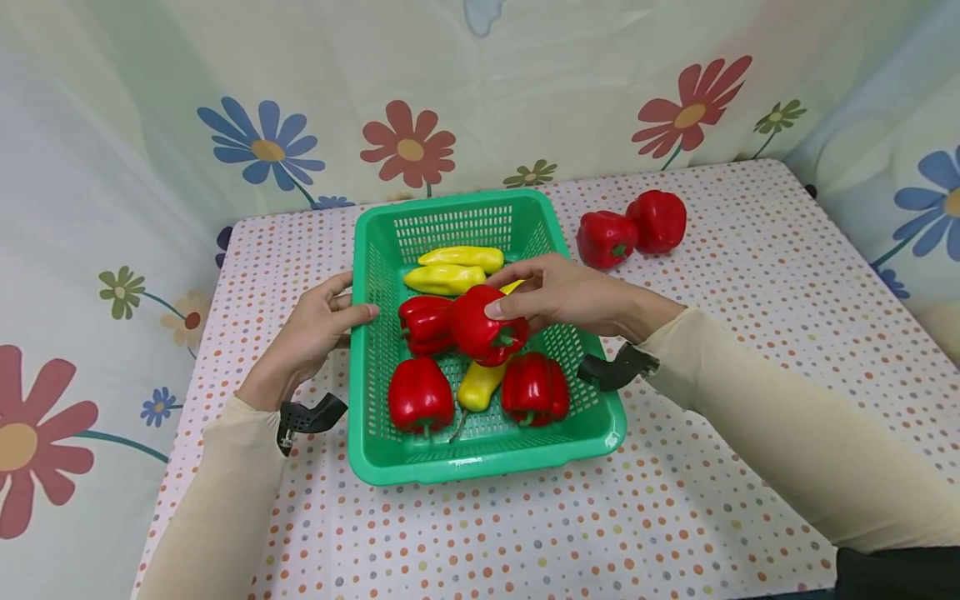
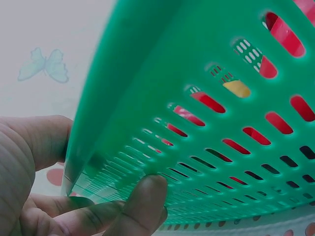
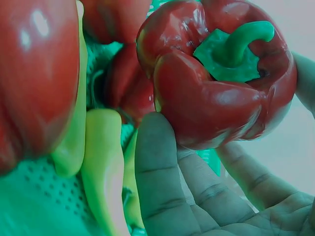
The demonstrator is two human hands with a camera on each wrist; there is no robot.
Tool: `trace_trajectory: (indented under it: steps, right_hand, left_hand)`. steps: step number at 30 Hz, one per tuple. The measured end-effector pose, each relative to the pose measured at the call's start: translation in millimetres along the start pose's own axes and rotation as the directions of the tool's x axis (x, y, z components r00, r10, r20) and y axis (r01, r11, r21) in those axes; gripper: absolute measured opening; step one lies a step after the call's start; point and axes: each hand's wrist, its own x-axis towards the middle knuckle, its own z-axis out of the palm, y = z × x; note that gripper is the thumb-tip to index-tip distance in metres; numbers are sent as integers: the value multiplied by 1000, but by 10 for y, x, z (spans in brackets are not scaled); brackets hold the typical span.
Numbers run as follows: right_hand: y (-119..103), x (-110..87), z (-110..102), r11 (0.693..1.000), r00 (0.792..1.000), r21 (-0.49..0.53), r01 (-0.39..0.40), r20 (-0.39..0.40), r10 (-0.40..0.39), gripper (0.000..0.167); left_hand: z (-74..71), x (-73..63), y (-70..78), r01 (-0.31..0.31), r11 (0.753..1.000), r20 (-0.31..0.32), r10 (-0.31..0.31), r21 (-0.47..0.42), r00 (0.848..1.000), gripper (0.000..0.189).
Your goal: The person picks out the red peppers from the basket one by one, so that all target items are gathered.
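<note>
With thumb and fingers my right hand (image 1: 581, 296) holds a red bell pepper (image 1: 477, 323) over a green plastic basket (image 1: 480, 473); its green stem (image 3: 238, 44) shows in the right wrist view. My left hand (image 1: 318, 329) grips the basket's left rim, thumb over the edge and fingers (image 2: 142, 206) against the slotted outer wall. Inside lie more red bell peppers: one (image 1: 422, 396) at front left, another (image 1: 535, 387) at front right, a third (image 1: 426, 323) beside the held one. Yellow peppers (image 1: 444, 280) lie toward the back, and one (image 1: 480, 385) lies between the front red ones.
Two red bell peppers, one (image 1: 606, 239) nearer and one (image 1: 657, 222) farther right, sit on the dotted tablecloth (image 1: 750, 333) behind my right hand. A flower-printed curtain (image 1: 540, 75) stands along the table's back edge and sides.
</note>
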Motion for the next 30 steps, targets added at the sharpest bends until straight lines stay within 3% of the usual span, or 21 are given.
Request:
trace_trajectory:
  steps: [14,30]
  right_hand:
    - [-18,-272,-228,1000,991,-22,23,-134,-25,55]
    - [25,-569,-503,999,964,-24,24,-263,-29,58]
  left_hand:
    - [7,3,10,7,1000,-4,-7,4,1000,69]
    - [-3,8,-5,7,1000,-12,-7,17,1000,68]
